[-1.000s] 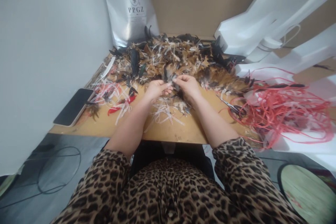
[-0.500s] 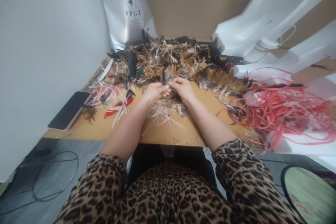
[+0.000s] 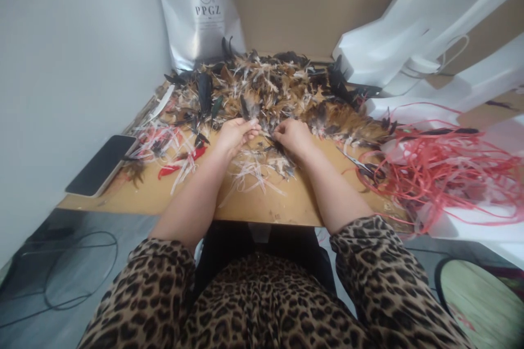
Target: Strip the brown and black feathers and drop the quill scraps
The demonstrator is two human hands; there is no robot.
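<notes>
My left hand [image 3: 238,135] is closed in a pinch on a grey-brown feather [image 3: 251,104], whose fluffy end points up and away from me. A little to the right, my right hand [image 3: 292,136] has its thumb and fingers pressed together low over the table. Something thin and dark shows by its fingertips, too small to name. Beyond both hands spreads a heap of brown, black and white feathers [image 3: 266,82]. Between my forearms lie cut pale ribbon strips [image 3: 256,174] and small feather bits [image 3: 276,161].
A phone [image 3: 100,166] lies at the table's left edge, near white and red scraps [image 3: 158,142]. On the right are scissors [image 3: 356,162] and a tangle of red-pink ribbon [image 3: 450,174]. A silver bag [image 3: 200,38] stands behind the heap; a round green seat [image 3: 478,305] is below right.
My hands have moved apart. The left, with the feather, has shifted left; the right has drawn a little to the right. The view has tilted slightly.
</notes>
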